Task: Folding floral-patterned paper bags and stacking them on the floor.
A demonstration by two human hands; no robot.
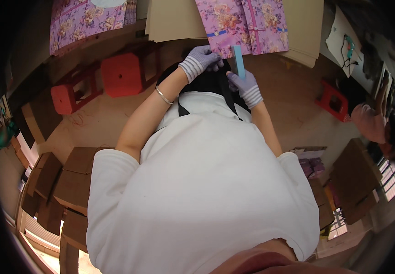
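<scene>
Gripping blue strip [237,59]: right hand [248,85]; left hand [203,59] perhaps touching floral cover [229,25].

Over on your left, a big red stool [129,68], and just beside it a smaller red stool [61,101], with loose red threads [77,119] on the floor by it! Behind you on that side, brown cartons [71,183] crowd together. Swing right: another red stool [332,101], a co-worker in pink [368,122] near it, and a big brown box [354,173] behind you!
</scene>
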